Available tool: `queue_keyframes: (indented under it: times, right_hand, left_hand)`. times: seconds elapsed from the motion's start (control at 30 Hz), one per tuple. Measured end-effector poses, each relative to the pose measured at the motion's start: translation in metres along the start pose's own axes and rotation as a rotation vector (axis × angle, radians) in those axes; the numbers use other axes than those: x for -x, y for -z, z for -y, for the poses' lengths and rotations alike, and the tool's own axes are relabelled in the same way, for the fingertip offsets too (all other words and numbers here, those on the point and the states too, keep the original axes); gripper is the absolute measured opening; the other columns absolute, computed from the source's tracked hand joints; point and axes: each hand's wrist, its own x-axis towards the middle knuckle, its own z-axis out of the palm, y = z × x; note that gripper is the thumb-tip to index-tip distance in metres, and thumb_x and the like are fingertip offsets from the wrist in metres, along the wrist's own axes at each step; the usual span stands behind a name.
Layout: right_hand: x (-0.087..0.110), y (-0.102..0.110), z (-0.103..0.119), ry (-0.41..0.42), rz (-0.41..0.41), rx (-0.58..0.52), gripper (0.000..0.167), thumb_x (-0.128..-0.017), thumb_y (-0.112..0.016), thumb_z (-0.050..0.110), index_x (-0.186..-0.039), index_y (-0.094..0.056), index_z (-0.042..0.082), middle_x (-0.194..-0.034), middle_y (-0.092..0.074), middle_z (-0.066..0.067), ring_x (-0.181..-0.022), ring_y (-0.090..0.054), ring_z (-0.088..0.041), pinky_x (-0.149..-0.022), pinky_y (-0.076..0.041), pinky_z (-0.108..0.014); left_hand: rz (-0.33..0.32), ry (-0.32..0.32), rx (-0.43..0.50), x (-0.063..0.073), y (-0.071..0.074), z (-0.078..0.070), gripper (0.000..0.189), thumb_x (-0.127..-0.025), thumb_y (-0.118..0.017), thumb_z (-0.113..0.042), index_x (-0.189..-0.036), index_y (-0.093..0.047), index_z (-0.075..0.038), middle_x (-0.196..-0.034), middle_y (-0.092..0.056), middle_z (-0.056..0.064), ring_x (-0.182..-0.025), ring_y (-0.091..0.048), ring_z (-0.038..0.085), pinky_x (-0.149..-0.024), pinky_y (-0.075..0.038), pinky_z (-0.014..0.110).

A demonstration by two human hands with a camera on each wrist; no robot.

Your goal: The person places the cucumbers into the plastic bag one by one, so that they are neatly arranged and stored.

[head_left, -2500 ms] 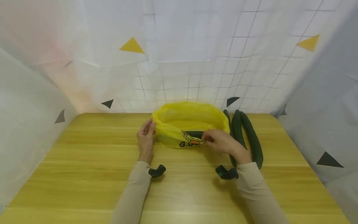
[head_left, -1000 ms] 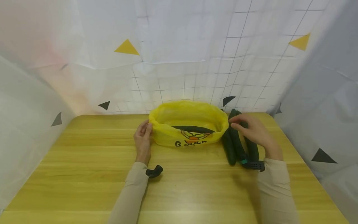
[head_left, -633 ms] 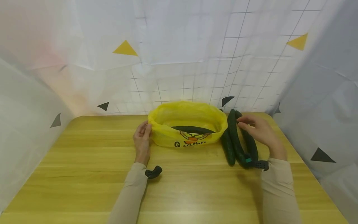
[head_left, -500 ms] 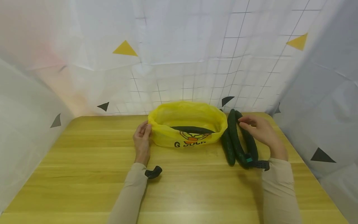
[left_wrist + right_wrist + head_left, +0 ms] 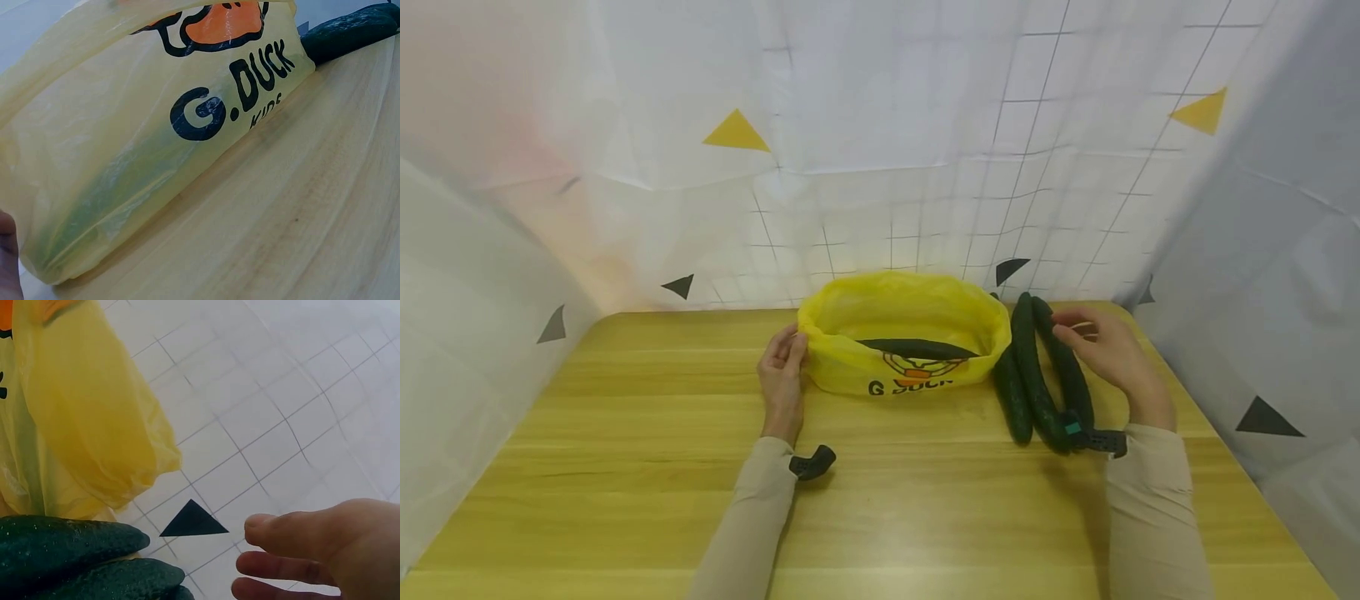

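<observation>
A yellow plastic bag [image 5: 850, 367] with a duck print and "G.DUCK" lettering stands on the table, mouth upward. Inside it lies one dark green cucumber [image 5: 917, 347], visible over the front rim and faintly through the plastic in the left wrist view. My left hand [image 5: 782, 375] pinches the bag's left end between thumb and fingers. To the right of the bag, three more cucumbers lie side by side: a left one [image 5: 1013, 400], a middle one [image 5: 1032, 358] and a right one [image 5: 1063, 358]. Over the right one, my right hand [image 5: 1108, 350] holds nothing, its fingers loosely bent.
The wooden table [image 5: 887, 500] ends at a white grid-patterned cloth [image 5: 880, 217] behind the bag. White sheets also hang at the left [image 5: 467, 358] and right [image 5: 1247, 292]. Each wrist wears a black device, one on the left [image 5: 812, 462] and one on the right [image 5: 1101, 440].
My right hand has left the bag's front rim and moved right, over the cucumbers, drifting slightly farther right lately. The bag's front now hangs smoother. My left hand has kept its place.
</observation>
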Motion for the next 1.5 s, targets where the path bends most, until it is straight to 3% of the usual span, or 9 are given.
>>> queue_keyframes:
  times: [0.27, 0.53, 0.8, 1.07, 1.5]
  right_hand:
    - [0.001, 0.000, -0.012, -0.067, -0.067, 0.008, 0.050, -0.099, -0.045, 0.037, -0.130, -0.049, -0.002, -0.125, -0.051, -0.027, -0.112, -0.050, -0.049, -0.086, -0.046, -0.058]
    - [0.000, -0.002, -0.022, -0.075, -0.123, -0.004, 0.044, -0.099, -0.048, 0.030, -0.128, -0.050, -0.003, -0.121, -0.052, -0.028, -0.108, -0.053, -0.049, -0.083, -0.048, -0.057]
    - [-0.005, -0.009, -0.029, -0.161, -0.054, -0.028, 0.050, -0.098, -0.046, 0.036, -0.133, -0.046, 0.000, -0.127, -0.049, -0.028, -0.116, -0.048, -0.050, -0.087, -0.046, -0.057]
    - [-0.006, -0.012, -0.037, -0.159, -0.033, -0.021, 0.052, -0.099, -0.045, 0.035, -0.135, -0.043, -0.003, -0.128, -0.047, -0.032, -0.117, -0.045, -0.054, -0.087, -0.046, -0.058]
    - [-0.009, -0.021, -0.051, -0.253, 0.095, -0.034, 0.065, -0.099, -0.045, 0.037, -0.141, -0.027, -0.010, -0.134, -0.038, -0.038, -0.120, -0.040, -0.052, -0.095, -0.040, -0.060]
  left_hand:
    - [0.013, -0.006, 0.001, 0.003, 0.000, 0.000, 0.041, -0.083, -0.070, -0.034, -0.115, -0.064, -0.009, -0.086, -0.064, -0.004, -0.077, -0.053, 0.012, -0.070, -0.048, 0.022]
    - [0.045, -0.003, 0.093, 0.004, 0.000, 0.000, 0.043, -0.083, -0.071, -0.031, -0.115, -0.061, -0.004, -0.087, -0.062, -0.003, -0.076, -0.053, 0.012, -0.072, -0.047, 0.022]
    - [0.054, -0.022, 0.138, 0.003, 0.001, -0.002, 0.039, -0.084, -0.072, -0.026, -0.112, -0.062, -0.002, -0.086, -0.062, -0.001, -0.074, -0.052, 0.014, -0.071, -0.047, 0.022]
    - [0.063, -0.039, 0.143, 0.003, 0.001, -0.002, 0.037, -0.085, -0.072, -0.024, -0.112, -0.061, -0.001, -0.086, -0.061, -0.001, -0.074, -0.052, 0.013, -0.071, -0.046, 0.023]
    - [0.061, -0.035, 0.145, 0.001, 0.001, 0.000, 0.037, -0.085, -0.071, -0.023, -0.112, -0.060, 0.001, -0.086, -0.062, -0.001, -0.073, -0.053, 0.013, -0.070, -0.047, 0.023]
